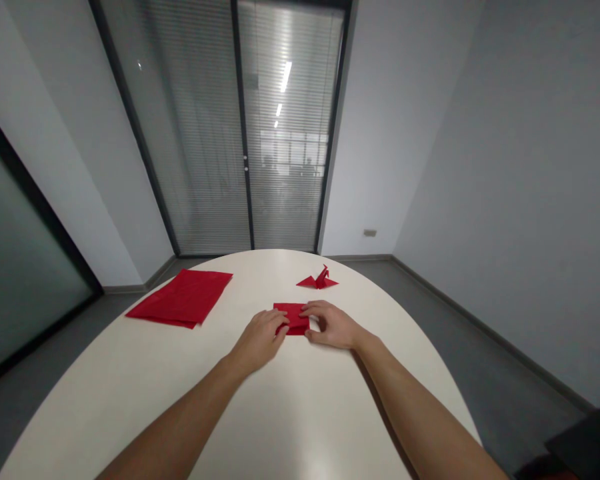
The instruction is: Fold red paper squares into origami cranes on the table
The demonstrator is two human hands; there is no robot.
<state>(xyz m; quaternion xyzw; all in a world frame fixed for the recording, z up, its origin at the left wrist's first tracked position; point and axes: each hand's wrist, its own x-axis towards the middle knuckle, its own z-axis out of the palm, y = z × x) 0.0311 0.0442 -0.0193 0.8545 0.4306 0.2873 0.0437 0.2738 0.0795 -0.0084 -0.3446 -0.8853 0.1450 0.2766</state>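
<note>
A small folded piece of red paper (296,320) lies flat on the table in front of me, with a crease or flap edge running across it. My left hand (266,337) grips its left side, fingers over the top and the thumb near the lower edge. At the right side, my right hand (333,325) has its fingertips on the upper part and its thumb by the lower right corner. The fingers cover both ends of the paper. Just beyond stands a red origami crane (319,279) with its wings spread.
A stack of red paper sheets (183,298) lies at the left of the round white table (280,407). Past the table's far edge are a glass door with blinds (290,200) and grey walls. Something dark (587,445) shows at the lower right.
</note>
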